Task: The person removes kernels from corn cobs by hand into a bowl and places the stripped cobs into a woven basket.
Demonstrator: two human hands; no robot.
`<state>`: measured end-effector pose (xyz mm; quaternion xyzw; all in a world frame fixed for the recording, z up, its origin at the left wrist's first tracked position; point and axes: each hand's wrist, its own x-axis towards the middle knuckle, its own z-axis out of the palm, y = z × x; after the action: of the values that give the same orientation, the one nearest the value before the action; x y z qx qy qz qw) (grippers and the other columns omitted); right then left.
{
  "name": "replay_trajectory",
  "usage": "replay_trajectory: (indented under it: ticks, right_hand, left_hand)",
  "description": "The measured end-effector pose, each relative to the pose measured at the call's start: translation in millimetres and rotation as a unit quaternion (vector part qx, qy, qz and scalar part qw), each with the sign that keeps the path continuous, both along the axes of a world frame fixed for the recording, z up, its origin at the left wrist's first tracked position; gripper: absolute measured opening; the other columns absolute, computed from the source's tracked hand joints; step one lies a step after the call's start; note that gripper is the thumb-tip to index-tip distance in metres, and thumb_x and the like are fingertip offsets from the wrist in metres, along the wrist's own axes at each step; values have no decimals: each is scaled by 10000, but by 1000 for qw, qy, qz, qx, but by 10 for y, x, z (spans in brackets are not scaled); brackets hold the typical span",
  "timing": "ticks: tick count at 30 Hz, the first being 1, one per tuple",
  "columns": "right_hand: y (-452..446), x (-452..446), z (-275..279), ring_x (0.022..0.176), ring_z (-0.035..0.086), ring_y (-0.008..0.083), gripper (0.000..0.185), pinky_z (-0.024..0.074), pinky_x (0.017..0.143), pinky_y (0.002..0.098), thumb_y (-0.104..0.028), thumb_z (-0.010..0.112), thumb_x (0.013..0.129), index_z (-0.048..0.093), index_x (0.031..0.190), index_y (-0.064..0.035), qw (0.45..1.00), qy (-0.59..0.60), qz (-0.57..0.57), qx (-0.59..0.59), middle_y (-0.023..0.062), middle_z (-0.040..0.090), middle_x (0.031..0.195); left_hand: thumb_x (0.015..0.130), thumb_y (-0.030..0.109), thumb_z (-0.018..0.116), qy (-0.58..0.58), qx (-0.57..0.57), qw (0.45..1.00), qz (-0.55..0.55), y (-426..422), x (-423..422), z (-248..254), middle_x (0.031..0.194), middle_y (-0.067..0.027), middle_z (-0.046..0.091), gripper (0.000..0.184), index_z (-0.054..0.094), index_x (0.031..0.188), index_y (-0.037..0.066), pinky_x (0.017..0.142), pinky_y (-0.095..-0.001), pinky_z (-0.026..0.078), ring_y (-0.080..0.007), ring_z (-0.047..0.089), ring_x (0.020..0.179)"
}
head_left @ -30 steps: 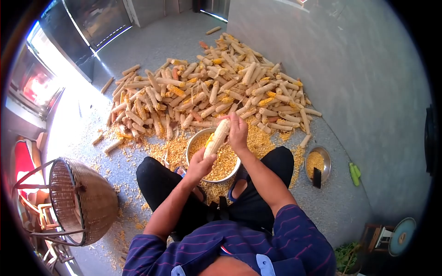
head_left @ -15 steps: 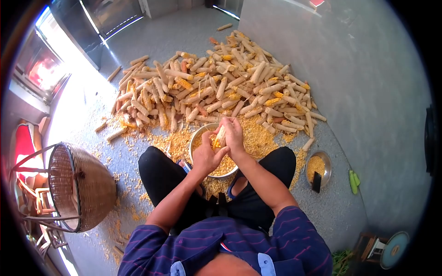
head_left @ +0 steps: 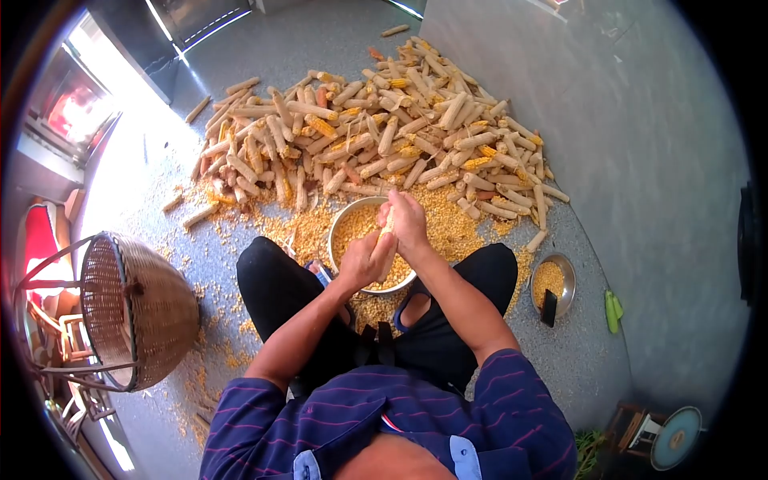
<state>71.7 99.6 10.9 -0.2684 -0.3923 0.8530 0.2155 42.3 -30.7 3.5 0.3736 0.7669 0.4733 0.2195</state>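
Both of my hands are closed around one corn cob (head_left: 389,222), held tilted over a round basin (head_left: 333,246). My left hand (head_left: 368,258) grips its lower part, while my right hand (head_left: 409,222) wraps the upper part. Only a pale strip of the cob shows between my fingers; the rest is covered. Loose yellow corn kernels (head_left: 352,230) fill the bottom of the basin, which sits on the floor between my feet.
A large heap of mostly stripped cobs (head_left: 384,136) lies beyond the basin, with kernels scattered around it. On the left stands a wicker basket (head_left: 164,316). A metal bowl (head_left: 569,280) of kernels with a dark object (head_left: 549,308) is at right, near green pods (head_left: 613,310).
My hands have shifted slightly up and turned on the cob. My left fingers, earlier curled over visible yellow kernels, now lie straighter along it. The camera view has moved a little.
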Motion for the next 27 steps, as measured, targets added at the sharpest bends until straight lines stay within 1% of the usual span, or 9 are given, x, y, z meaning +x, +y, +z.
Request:
replay_trajectory:
  ticks: [1, 3, 6, 10, 12, 18, 20, 21, 27]
  right_hand:
    - [12, -7, -20, 542, 482, 125, 181, 425, 523, 270, -199, 491, 959, 467, 844, -61, 999, -4, -7, -43, 32, 494, 679]
    - [43, -3, 6, 552, 481, 133, 180, 426, 539, 274, -202, 490, 956, 464, 844, -65, 993, 28, -7, -117, 37, 490, 685]
    - [53, 1, 42, 577, 475, 156, 182, 428, 578, 291, -213, 483, 952, 451, 834, -78, 989, 44, 3, -143, 49, 483, 696]
    - [48, 7, 16, 525, 445, 137, 174, 472, 652, 320, -224, 498, 963, 439, 841, -115, 989, 55, 26, -136, 15, 463, 650]
    - [44, 8, 38, 524, 446, 136, 179, 478, 680, 333, -226, 489, 970, 434, 843, -112, 963, 97, 41, -247, 13, 465, 655]
    - [36, -67, 5, 544, 481, 136, 199, 481, 658, 332, -249, 487, 975, 445, 845, -105, 972, 85, 10, -218, 17, 476, 661]
    - [49, -71, 6, 547, 492, 135, 206, 454, 567, 289, -242, 496, 971, 467, 843, -82, 999, -29, -34, -25, 32, 500, 677]
    - [43, -81, 3, 547, 492, 135, 206, 454, 567, 289, -242, 496, 971, 467, 843, -82, 999, -29, -32, -24, 32, 500, 677]
    - [12, -30, 45, 520, 500, 122, 188, 423, 497, 246, -203, 516, 958, 502, 838, -58, 1000, -21, 0, 21, 42, 519, 678]
  left_hand:
    - [969, 425, 443, 0, 0, 1000, 1, 7, 7, -108, 690, -232, 625, 475, 591, 881, -18, 590, -459, 467, -410, 621, 638]
    - [997, 440, 402, -253, 107, 960, 55, 48, 11, -381, 711, -127, 637, 506, 585, 882, -19, 555, -389, 465, -278, 622, 600]
    - [1023, 415, 357, -418, 84, 904, -3, 6, 41, 41, 740, -46, 590, 509, 576, 879, -21, 567, -321, 447, -150, 564, 637]
    - [1034, 358, 355, -244, 103, 964, 17, 41, 56, -187, 718, -25, 557, 452, 596, 891, 4, 569, -271, 420, -108, 516, 645]
    - [1034, 353, 357, -261, 117, 958, 35, 51, 61, -314, 723, -22, 560, 444, 597, 891, 8, 565, -276, 420, -110, 524, 645]
    - [1010, 338, 421, -393, 156, 899, 112, 73, 19, -203, 722, -96, 593, 404, 595, 936, -18, 602, -354, 446, -194, 567, 648]
    - [956, 393, 498, -72, 55, 994, 66, 64, -23, -129, 750, -200, 623, 417, 608, 971, -9, 618, -426, 454, -323, 616, 680]
    - [946, 341, 509, 19, -8, 998, 61, 61, 61, -97, 700, -157, 586, 360, 581, 904, -9, 603, -403, 444, -285, 588, 639]
    - [961, 357, 484, -4, -15, 999, 32, 31, 54, -17, 652, -148, 596, 394, 599, 877, -11, 586, -393, 451, -273, 603, 613]
